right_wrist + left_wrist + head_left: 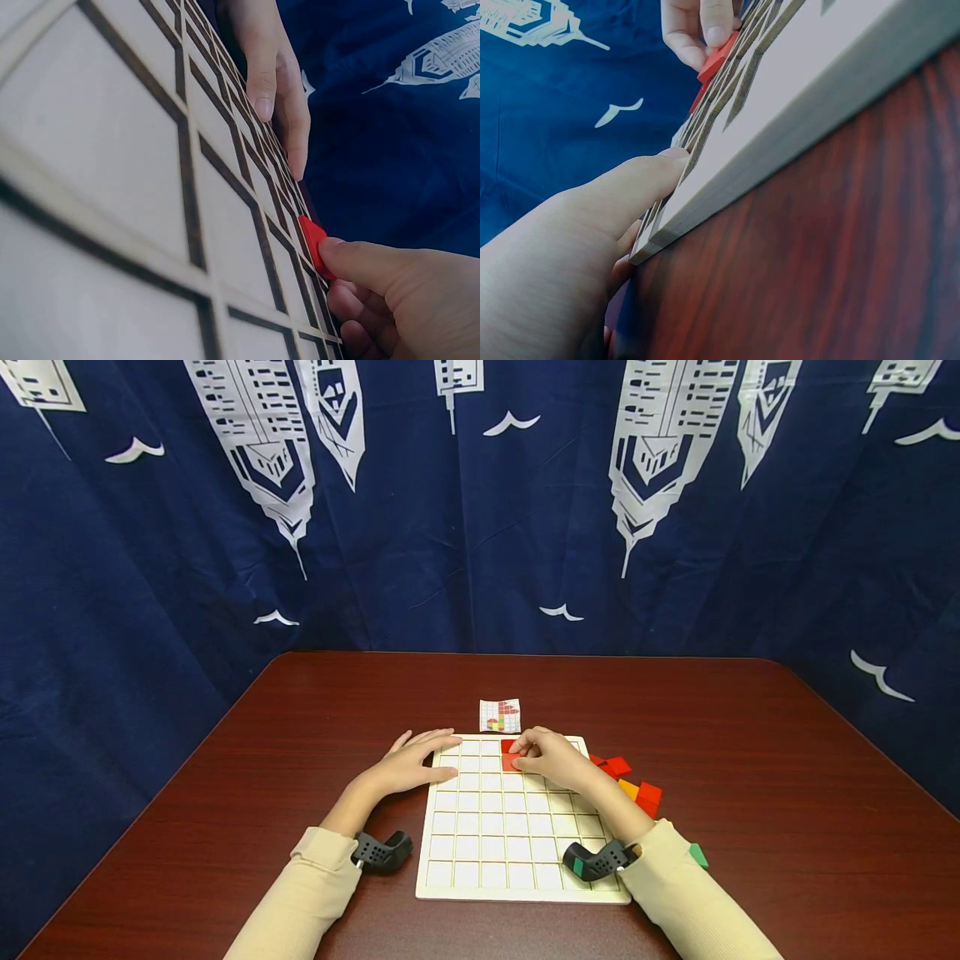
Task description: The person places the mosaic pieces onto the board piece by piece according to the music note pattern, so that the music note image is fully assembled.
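A white board [480,894] with a raised grid of square cells lies on the table. Near its top edge my right hand [551,758] pinches a red square tile [509,763] between thumb and fingers. In the right wrist view that red tile [313,244] stands tilted at the grid. Just above it, a second red tile [507,746] sits in the top row, partly hidden by the fingers. My left hand [408,767] rests on the board's upper left edge, fingers extended and thumb [649,180] lying over the rim. It holds no tile.
A small card [499,716] with a coloured grid picture lies behind the board. To the board's right are several loose red tiles [618,766], a yellow tile [628,789] and a green tile [698,855], partly behind the right forearm. A blue patterned curtain [465,527] hangs beyond the brown table [787,793].
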Demonstrator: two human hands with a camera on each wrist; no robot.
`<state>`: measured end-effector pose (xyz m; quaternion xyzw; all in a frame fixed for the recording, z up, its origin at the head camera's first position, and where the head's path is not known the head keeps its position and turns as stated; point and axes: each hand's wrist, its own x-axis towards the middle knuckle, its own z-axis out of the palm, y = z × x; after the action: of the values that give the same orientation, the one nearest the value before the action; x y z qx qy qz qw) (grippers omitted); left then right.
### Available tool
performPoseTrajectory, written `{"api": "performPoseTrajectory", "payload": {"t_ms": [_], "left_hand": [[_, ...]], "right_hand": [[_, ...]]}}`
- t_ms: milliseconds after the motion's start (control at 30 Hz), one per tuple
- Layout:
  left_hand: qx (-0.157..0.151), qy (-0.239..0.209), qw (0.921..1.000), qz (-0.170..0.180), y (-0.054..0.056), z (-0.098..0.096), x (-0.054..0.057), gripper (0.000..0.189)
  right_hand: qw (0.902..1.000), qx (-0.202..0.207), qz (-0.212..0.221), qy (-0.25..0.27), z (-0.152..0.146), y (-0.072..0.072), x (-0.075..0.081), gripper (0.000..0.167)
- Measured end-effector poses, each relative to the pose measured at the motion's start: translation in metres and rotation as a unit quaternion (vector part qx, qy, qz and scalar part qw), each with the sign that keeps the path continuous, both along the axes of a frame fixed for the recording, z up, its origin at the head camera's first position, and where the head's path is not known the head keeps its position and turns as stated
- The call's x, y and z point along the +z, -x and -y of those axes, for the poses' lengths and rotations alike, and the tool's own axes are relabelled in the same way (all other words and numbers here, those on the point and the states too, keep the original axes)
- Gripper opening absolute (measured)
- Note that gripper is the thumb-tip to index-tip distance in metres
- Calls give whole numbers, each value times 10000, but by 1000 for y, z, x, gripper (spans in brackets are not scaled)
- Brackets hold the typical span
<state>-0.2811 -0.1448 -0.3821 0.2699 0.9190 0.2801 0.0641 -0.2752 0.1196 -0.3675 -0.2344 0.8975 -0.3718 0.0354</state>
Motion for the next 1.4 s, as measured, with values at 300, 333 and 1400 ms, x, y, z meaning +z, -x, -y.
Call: {"api": "performPoseTrajectory", "payload": {"t_ms": [300,333,1400], "left_hand": [[-44,10,10000,-71,1,0,-1,59],[-44,10,10000,-72,1,0,-1,59],[-20,-58,10000,-12,0,-1,0,58]], "right_hand": [[10000,-19,35,-8,0,-1,1,9],[10000,-26,36,-19,0,-1,1,9],[9990,49,435,-104,-45,9,22,20]]}}
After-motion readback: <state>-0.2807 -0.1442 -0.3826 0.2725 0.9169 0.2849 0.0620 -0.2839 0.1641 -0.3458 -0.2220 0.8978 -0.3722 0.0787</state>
